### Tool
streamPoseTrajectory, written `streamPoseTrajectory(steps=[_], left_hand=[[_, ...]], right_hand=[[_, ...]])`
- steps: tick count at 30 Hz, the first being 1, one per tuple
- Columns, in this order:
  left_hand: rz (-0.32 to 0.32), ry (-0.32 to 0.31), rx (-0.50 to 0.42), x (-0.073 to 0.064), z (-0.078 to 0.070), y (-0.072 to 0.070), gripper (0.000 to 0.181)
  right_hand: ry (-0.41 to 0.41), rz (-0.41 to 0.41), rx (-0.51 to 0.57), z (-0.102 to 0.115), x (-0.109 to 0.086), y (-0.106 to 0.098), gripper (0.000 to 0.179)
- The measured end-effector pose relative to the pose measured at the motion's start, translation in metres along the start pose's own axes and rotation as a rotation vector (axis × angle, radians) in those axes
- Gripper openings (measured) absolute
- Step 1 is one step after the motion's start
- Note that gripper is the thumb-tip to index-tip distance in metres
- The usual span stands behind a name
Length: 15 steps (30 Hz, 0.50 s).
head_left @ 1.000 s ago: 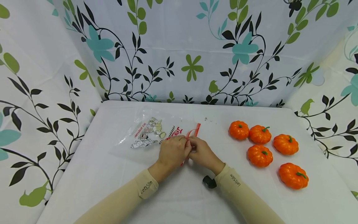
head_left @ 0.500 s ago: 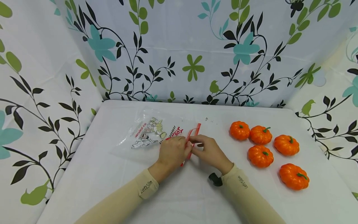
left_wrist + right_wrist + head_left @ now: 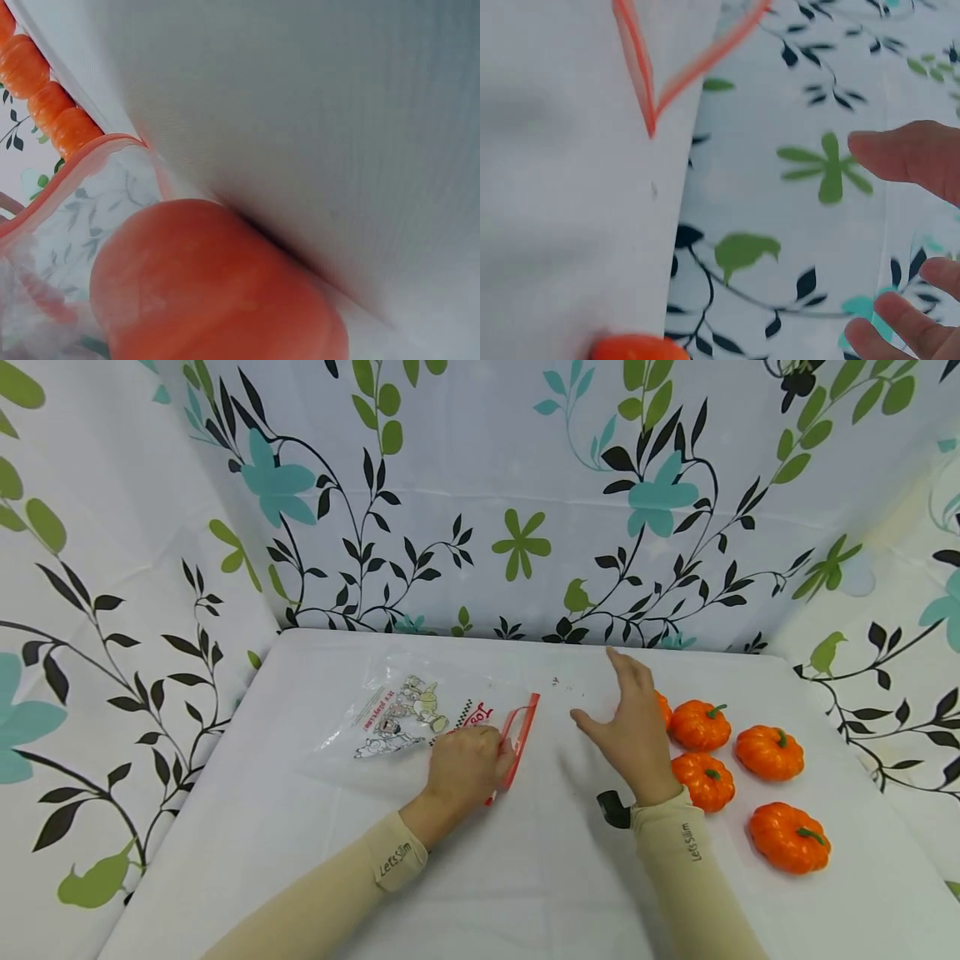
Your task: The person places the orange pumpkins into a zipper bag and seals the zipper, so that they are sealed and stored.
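White cloth backdrop [image 3: 450, 468], printed with dark vines plus green and teal shapes, rises behind the white table [image 3: 517, 893] at 12 o'clock and flanks it at 9 and 3.

Working left to right, I note a clear plastic bag [image 3: 408, 722] on the table, with cartoon figures and red lettering; it lies at 10 o'clock from the left hand [image 3: 467, 766]. That hand is clenched, grasping the bag near its mouth. Red rim [image 3: 521, 745] shows between 1 and 2 o'clock from the knuckles; on the left wrist view I read it as bowed, mouth parted.

Right hand [image 3: 636, 735] is at 3 o'clock from the left, released: thumb and fingers spread, nothing held. A black object [image 3: 614, 810] sits at its wrist.

Five orange pumpkins [image 3: 700, 725] with green stems stand at the table's 3 o'clock side. Nearest one is partly hidden behind the right hand; I cannot tell whether they touch. Farthest one lies at 4 o'clock from that hand.
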<state>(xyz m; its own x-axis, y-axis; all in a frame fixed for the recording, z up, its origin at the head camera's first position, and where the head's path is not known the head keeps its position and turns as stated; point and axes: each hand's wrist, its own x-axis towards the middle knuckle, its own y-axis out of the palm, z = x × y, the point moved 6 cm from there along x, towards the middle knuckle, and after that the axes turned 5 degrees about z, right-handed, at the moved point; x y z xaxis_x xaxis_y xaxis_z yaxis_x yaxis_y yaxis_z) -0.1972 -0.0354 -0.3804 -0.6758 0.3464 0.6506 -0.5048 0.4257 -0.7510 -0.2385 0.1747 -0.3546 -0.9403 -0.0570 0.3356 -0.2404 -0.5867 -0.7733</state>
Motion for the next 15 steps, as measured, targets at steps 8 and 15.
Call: streamPoseTrajectory(steps=[8,15], left_hand=[[0.02,-0.014,0.024,0.0,-0.001,0.0,0.03],[0.03,-0.019,0.02,0.001,-0.001,-0.002,0.03]], right_hand=[[0.151,0.033,0.008,-0.037,0.009,-0.028,0.12],[0.32,0.172,0.001,-0.061,0.016,-0.038,0.132]])
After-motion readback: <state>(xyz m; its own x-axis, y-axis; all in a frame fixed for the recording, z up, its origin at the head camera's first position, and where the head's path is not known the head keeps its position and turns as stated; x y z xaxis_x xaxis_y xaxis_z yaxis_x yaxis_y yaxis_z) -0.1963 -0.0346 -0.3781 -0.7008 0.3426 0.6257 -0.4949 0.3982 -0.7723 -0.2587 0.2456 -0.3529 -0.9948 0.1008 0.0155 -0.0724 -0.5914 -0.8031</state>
